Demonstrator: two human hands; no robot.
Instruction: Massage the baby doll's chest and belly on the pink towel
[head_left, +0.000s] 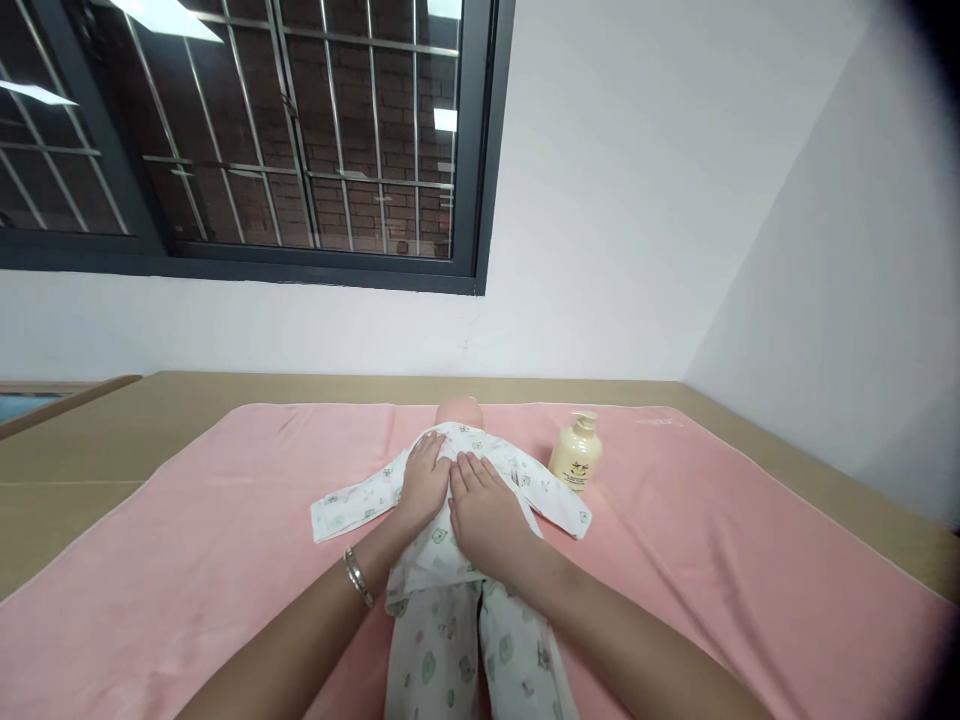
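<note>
A baby doll [460,411] lies on a pink sheet, its head partly showing at the far end. It is dressed in a white printed top [439,545] with both sleeves spread outward, and matching trousers [433,650]. My left hand [426,478] rests flat on the chest of the top, fingers stretched out. Beside it, my right hand [484,505] also lies flat on the top, fingers extended and close together. The two hands nearly meet at the middle of the chest. A silver bangle [358,576] circles my left wrist.
A cream pump bottle [577,455] stands right of the doll, close to a sleeve. The pink sheet [690,560] covers much of a wooden table [90,440]. Behind are a white wall [600,250] and a dark-framed barred window [322,265].
</note>
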